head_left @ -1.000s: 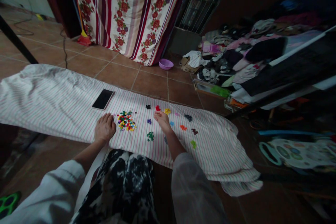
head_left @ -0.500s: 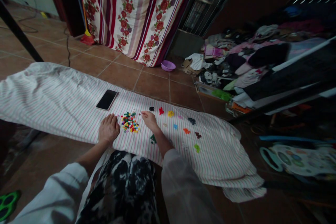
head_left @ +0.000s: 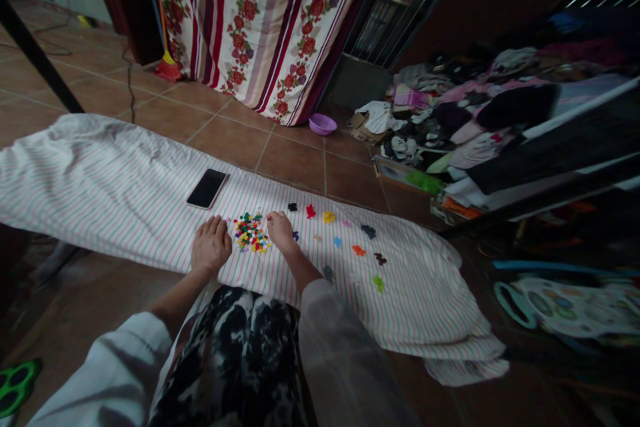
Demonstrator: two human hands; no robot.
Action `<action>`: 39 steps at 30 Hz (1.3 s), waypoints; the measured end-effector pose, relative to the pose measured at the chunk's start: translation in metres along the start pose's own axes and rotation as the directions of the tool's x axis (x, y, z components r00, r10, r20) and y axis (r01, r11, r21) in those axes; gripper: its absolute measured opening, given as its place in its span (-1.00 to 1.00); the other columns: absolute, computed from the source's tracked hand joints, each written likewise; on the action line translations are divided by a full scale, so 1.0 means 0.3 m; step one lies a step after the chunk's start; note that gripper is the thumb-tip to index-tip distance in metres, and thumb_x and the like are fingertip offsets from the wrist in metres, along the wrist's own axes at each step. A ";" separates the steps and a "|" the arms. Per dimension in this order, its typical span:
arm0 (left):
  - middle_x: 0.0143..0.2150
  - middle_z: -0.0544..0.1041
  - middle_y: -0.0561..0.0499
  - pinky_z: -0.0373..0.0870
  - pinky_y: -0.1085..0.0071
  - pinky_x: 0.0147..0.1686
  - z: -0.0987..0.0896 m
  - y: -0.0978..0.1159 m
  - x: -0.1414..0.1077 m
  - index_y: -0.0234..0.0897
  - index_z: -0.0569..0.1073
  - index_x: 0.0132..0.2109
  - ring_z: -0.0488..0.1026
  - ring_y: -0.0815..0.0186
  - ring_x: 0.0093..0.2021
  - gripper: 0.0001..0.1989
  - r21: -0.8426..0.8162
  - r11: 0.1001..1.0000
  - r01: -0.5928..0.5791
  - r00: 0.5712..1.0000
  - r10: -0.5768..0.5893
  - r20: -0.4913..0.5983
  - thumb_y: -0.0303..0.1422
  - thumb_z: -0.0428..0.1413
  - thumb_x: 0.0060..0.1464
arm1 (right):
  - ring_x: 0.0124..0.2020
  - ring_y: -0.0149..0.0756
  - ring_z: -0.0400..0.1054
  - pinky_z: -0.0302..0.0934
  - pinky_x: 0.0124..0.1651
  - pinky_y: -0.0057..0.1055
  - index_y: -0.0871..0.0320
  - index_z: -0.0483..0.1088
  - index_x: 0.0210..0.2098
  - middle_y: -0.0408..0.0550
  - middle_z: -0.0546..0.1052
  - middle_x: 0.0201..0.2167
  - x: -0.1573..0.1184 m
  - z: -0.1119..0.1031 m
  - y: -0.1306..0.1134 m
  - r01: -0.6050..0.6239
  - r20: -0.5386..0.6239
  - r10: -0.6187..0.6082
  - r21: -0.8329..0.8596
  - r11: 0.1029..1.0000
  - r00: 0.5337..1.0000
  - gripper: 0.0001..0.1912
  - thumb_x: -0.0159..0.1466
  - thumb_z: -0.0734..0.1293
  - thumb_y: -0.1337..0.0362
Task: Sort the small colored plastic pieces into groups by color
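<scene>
In the head view, a surface covered with a striped cloth (head_left: 125, 180) is seen stretched across the front of the person, and a mixed pile (head_left: 251, 233) of tiny coloured pieces is spread on it between the two hands. The left hand (head_left: 211, 243) is laid palm down on the cloth just beside the pile, its fingers extended and nothing seen to be gripped. The right hand (head_left: 281, 230) is held at the other edge of the pile with its fingers bent together; whether a piece is pinched between the fingertips cannot be told. Beyond the right hand, small single-colour groups are set out apart from one another: a black group (head_left: 293, 207), a red group (head_left: 311, 211) and a yellow group (head_left: 329, 217) along the far side, with a dark grey group (head_left: 369, 231) farther to the right. Nearer the person, a blue group (head_left: 338, 242), an orange group (head_left: 359, 251), a brown group (head_left: 381, 258) and a lime-green group (head_left: 379, 283) can be made out, while a purple group (head_left: 295, 235) is partly hidden by the right hand. A phone (head_left: 207, 189) with a dark screen is placed beyond the left hand. On the tiled floor behind, a purple bowl (head_left: 323, 124) is seen near a flowered curtain (head_left: 280, 13).
</scene>
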State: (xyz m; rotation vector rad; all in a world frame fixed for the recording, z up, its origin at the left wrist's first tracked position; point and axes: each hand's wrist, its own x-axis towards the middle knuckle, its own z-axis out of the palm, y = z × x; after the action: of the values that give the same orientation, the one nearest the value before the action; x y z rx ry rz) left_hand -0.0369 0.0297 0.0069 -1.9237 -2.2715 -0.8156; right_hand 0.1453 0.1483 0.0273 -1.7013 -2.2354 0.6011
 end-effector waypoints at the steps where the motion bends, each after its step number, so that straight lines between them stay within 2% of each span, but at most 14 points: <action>1: 0.21 0.44 -0.34 0.16 0.03 0.27 -0.002 0.001 0.000 -0.42 0.44 0.09 0.29 -0.04 0.28 -0.60 -0.003 1.000 0.000 1.000 0.000 0.008 -0.37 -0.07 0.18 | -0.07 -0.23 0.37 0.17 0.02 -0.39 0.11 0.54 -0.14 0.04 0.50 -0.14 -0.002 -0.001 -0.001 0.005 -0.002 -0.005 0.001 1.000 1.000 -0.69 0.31 0.21 0.47; 7: 0.20 0.46 -0.32 0.18 0.02 0.25 0.002 -0.002 -0.002 -0.40 0.45 0.09 0.31 -0.04 0.28 -0.60 0.015 1.000 -0.011 1.000 0.011 -0.010 -0.37 -0.07 0.18 | -0.07 -0.25 0.39 0.18 0.06 -0.40 0.15 0.55 -0.15 0.03 0.52 -0.14 -0.007 -0.009 0.007 -0.010 -0.007 0.011 0.062 0.998 1.000 -0.71 0.29 0.22 0.48; 10: 0.20 0.46 -0.33 0.18 0.02 0.25 0.008 -0.005 -0.003 -0.41 0.45 0.09 0.31 -0.04 0.27 -0.60 0.012 1.000 -0.011 1.000 0.011 -0.025 -0.37 -0.07 0.18 | -0.08 -0.29 0.40 0.20 0.07 -0.40 0.15 0.54 -0.19 0.00 0.55 -0.16 -0.004 -0.017 0.022 -0.009 -0.014 0.012 0.154 0.988 1.000 -0.72 0.28 0.22 0.48; 13: 0.19 0.46 -0.31 0.18 0.01 0.25 0.011 -0.007 -0.003 -0.38 0.45 0.09 0.32 -0.04 0.27 -0.61 0.009 1.000 -0.020 0.999 0.020 -0.032 -0.37 -0.06 0.18 | -0.19 -0.33 0.43 0.26 -0.02 -0.41 0.10 0.53 -0.23 -0.10 0.58 -0.25 -0.003 -0.022 0.037 -0.048 -0.003 0.051 0.289 0.956 0.999 -0.75 0.26 0.23 0.46; 18: 0.18 0.47 -0.32 0.19 0.02 0.24 0.012 -0.007 -0.004 -0.40 0.46 0.07 0.32 -0.04 0.26 -0.61 0.004 1.000 -0.015 0.999 0.015 -0.044 -0.37 -0.07 0.18 | -0.39 -0.39 0.44 0.30 -0.25 -0.47 0.07 0.51 -0.29 -0.21 0.53 -0.46 -0.012 -0.017 0.049 -0.154 0.060 0.145 0.557 0.816 0.988 -0.81 0.22 0.27 0.41; 22: 0.17 0.48 -0.28 0.19 0.01 0.25 0.011 -0.006 -0.005 -0.36 0.45 0.08 0.32 -0.03 0.26 -0.62 -0.023 1.000 -0.014 0.998 0.012 -0.058 -0.37 -0.05 0.17 | -0.45 -0.44 0.43 0.32 -0.30 -0.48 0.12 0.50 -0.31 -0.16 0.55 -0.44 -0.028 -0.016 0.052 -0.182 0.080 0.183 0.738 0.650 0.980 -0.88 0.23 0.30 0.31; 27: 0.17 0.47 -0.31 0.21 0.02 0.23 0.009 -0.005 -0.005 -0.40 0.45 0.07 0.33 -0.04 0.25 -0.62 0.009 1.000 -0.023 0.998 0.023 -0.059 -0.37 -0.08 0.19 | -0.48 -0.47 0.42 0.34 -0.32 -0.49 0.16 0.48 -0.29 -0.10 0.56 -0.42 -0.058 -0.030 0.057 -0.208 0.112 0.220 0.849 0.485 0.969 -0.81 0.26 0.36 0.15; 31: 0.16 0.48 -0.31 0.22 0.01 0.21 0.006 -0.008 -0.007 -0.38 0.45 0.07 0.34 -0.04 0.24 -0.62 0.015 0.998 -0.053 0.996 0.054 -0.071 -0.37 -0.06 0.18 | -0.50 -0.48 0.40 0.32 -0.37 -0.51 0.16 0.47 -0.30 -0.10 0.56 -0.45 -0.085 -0.048 0.069 -0.218 0.122 0.240 0.876 0.430 0.963 -0.78 0.25 0.37 0.12; 39: 0.15 0.48 -0.31 0.23 0.02 0.21 0.000 -0.010 -0.006 -0.38 0.46 0.05 0.34 -0.04 0.24 -0.63 0.015 0.999 -0.051 0.997 0.052 -0.065 -0.36 -0.07 0.19 | -0.51 -0.47 0.40 0.31 -0.40 -0.52 0.17 0.46 -0.32 -0.09 0.56 -0.46 -0.144 -0.093 0.127 -0.219 0.115 0.274 0.896 0.386 0.955 -0.77 0.24 0.40 0.11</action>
State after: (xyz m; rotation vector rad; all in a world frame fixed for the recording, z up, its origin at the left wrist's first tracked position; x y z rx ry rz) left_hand -0.0393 0.0279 0.0050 -1.9117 -2.1757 -0.8421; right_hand 0.2021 0.1198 0.0351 -1.3483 -1.1070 1.4800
